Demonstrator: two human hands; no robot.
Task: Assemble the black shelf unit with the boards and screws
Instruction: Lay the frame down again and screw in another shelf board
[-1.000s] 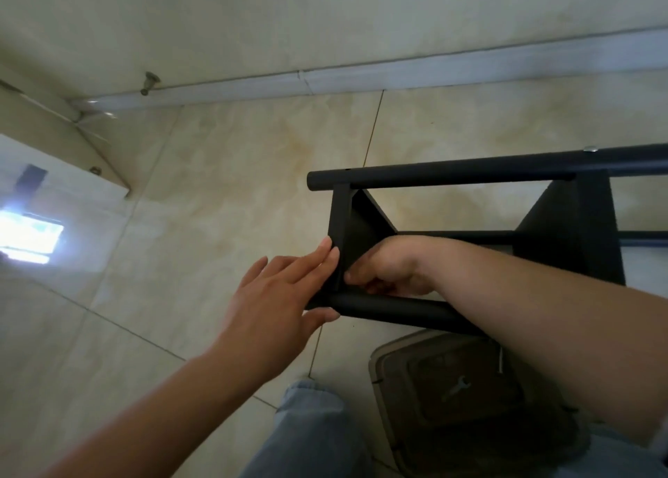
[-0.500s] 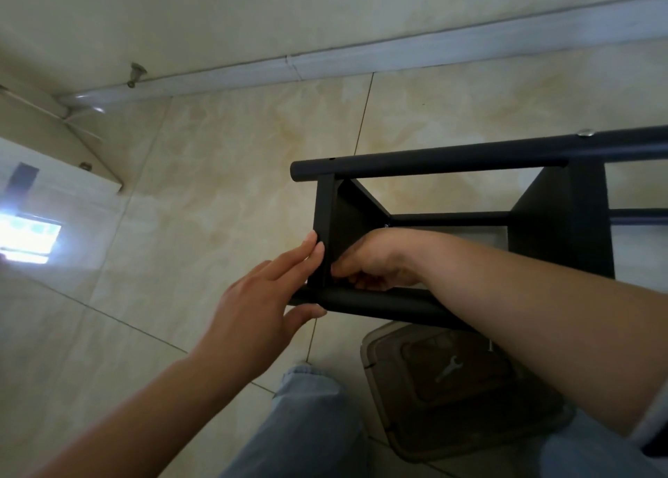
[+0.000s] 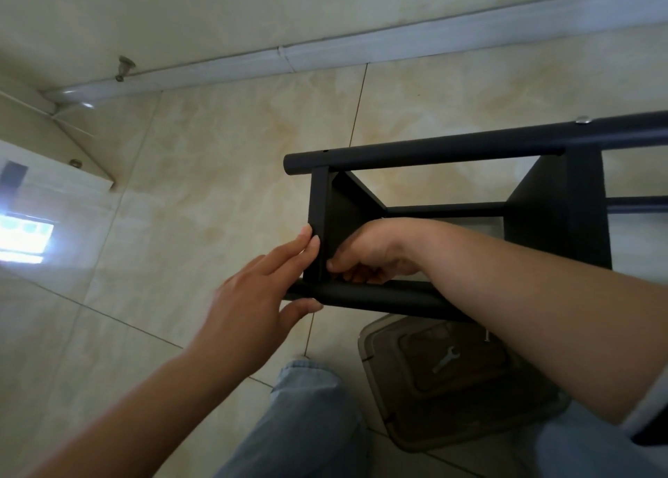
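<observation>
Below — wrench [image 3: 445,359] in brown tray [image 3: 376,380]

The floor [image 3: 224,173] is glossy beige marbled tile with thin dark grout lines, meeting a pale skirting board [image 3: 397,43] at the far wall. The black shelf unit [image 3: 556,224] lies on its side over it. Just nearer than the shelf unit sits a brown tray [image 3: 466,401] with a small silver spanner [image 3: 446,359] lying in it.
</observation>
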